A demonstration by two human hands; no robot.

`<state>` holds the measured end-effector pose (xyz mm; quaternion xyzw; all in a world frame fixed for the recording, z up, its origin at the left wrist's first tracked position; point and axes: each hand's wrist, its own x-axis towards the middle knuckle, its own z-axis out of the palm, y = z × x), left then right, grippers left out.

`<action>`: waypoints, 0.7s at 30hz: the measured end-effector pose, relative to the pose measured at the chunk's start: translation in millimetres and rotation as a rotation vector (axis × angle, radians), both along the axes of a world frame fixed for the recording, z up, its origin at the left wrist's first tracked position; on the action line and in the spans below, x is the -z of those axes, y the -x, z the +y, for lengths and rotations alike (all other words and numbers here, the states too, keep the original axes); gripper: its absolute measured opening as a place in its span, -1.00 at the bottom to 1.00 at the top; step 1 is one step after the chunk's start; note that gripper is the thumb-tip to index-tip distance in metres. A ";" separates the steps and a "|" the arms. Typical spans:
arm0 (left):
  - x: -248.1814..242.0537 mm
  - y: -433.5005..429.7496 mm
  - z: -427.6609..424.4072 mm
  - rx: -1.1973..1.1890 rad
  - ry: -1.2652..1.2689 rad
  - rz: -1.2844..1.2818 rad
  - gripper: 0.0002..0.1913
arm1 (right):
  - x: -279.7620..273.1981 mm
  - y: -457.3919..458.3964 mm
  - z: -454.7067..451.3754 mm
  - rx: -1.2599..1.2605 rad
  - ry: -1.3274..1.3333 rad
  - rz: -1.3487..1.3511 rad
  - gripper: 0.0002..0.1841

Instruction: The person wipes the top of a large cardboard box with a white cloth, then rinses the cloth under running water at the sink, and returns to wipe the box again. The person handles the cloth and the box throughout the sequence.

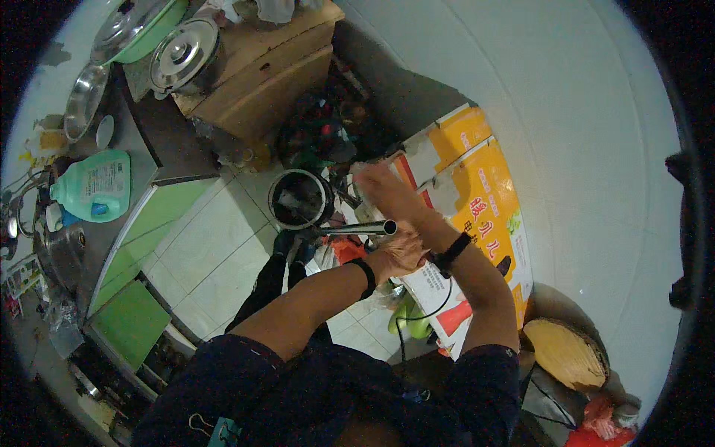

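My left hand (401,250), a dark band on its wrist, is curled right beside the open end of a shiny metal tube (363,228). Whether its fingers hold anything is hidden. My right forearm crosses just beyond it, with a dark wristband too. The right hand (373,181) reaches ahead and is motion-blurred, over cluttered items next to a flattened cardboard carton (469,184). What it touches cannot be made out. To the left of the hands stands a round dark bin (299,199) with a pale rim and a liner inside.
On the left, a dark counter (173,148) carries a green plastic jug (98,185) and a lidded steel pot (184,56). A wooden cabinet (262,78) stands ahead. Green vegetables (412,315) lie low beside the carton. A wooden chopping board (567,353) leans at lower right, by the pale wall (581,167).
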<state>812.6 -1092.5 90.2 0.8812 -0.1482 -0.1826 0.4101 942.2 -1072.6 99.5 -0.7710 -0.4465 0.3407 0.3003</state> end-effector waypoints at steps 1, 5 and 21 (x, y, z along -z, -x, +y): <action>-7.3 -0.5 1.5 -0.148 0.131 -0.100 -0.40 | 1.2 -3.0 -0.7 -0.511 -0.401 -0.531 -0.56; -23.4 4.1 3.9 0.033 -0.397 -0.223 -0.42 | -20.5 -25.2 4.5 -0.262 -0.128 -0.340 -0.50; -8.7 -6.9 5.0 -0.020 -0.167 -0.622 -0.44 | -38.0 4.6 -175.7 0.546 0.074 -0.466 -0.32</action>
